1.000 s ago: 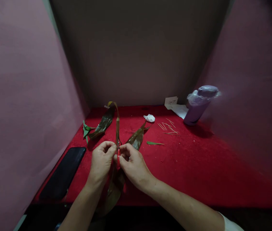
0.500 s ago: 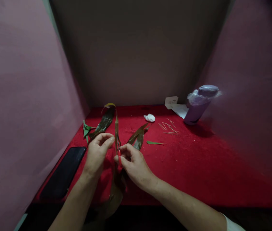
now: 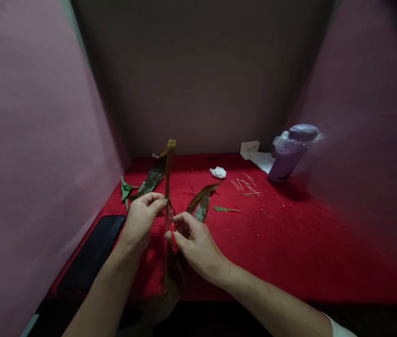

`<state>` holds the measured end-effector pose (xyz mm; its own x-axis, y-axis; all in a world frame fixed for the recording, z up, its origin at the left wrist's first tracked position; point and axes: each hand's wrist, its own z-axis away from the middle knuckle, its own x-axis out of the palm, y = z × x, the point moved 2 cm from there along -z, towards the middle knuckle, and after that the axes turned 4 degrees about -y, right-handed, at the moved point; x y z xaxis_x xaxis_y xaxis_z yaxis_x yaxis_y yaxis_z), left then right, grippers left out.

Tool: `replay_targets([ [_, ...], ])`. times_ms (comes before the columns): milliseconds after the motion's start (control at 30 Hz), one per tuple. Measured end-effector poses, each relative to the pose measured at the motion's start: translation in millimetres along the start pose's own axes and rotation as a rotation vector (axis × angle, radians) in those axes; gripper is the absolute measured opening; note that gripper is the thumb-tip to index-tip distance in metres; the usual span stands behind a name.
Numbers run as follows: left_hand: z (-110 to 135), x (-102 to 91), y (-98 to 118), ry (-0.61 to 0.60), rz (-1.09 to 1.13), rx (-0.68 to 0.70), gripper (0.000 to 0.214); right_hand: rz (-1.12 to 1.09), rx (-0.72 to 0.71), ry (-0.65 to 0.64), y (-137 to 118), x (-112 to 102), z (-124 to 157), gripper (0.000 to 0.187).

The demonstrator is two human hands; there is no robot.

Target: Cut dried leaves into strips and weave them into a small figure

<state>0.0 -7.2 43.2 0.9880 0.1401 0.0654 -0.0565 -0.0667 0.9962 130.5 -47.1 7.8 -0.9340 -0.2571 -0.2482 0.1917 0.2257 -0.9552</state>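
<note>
Hands: two, left hand (image 3: pixel 142 219), right hand (image 3: pixel 195 241). Purple bottle (image 3: pixel 287 154): one. Left of bottle:
- long leaves: three, held leaf (image 3: pixel 169 164), dark leaf (image 3: pixel 152 178), split leaf (image 3: pixel 201 202)
- green scraps: two, folded scrap (image 3: pixel 126 189), flat scrap (image 3: pixel 226 208)
- red-handled tool (image 3: pixel 173 238): one
- phone (image 3: pixel 91 252): one
- white wad (image 3: pixel 218 172): one
- toothpicks (image 3: pixel 245 185): several, count unclear
- papers: two, small slip (image 3: pixel 249 148), larger sheet (image 3: pixel 263 161)

I have the bare left forearm (image 3: pixel 102 288) coming up from the bottom edge and the bare right forearm (image 3: pixel 271 304) slanting in from the lower right, the two converging at centre. My left hand (image 3: pixel 141 220) sits knuckles-up, wrist straight, with thumb and forefinger tips (image 3: pixel 161 202) pinched together and pointing right. My right hand (image 3: pixel 195 241) is just beside it, the back facing me and the fingers (image 3: pixel 184 219) folded into a closed grip.
</note>
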Motion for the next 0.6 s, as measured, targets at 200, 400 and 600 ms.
replay_targets([
  [200,7.8,8.4,-6.2,0.005,0.137,-0.037,0.012,0.002,0.011,0.019,-1.3,2.8,0.9,0.015],
  [400,14.1,12.7,-8.1,0.023,0.223,-0.082,0.014,-0.04,0.015,0.004,-0.1,2.8,0.6,0.015],
  [600,15.9,14.2,-11.0,0.028,0.27,-0.121,0.016,-0.052,0.022,-0.008,-0.4,1.7,1.9,0.015],
])
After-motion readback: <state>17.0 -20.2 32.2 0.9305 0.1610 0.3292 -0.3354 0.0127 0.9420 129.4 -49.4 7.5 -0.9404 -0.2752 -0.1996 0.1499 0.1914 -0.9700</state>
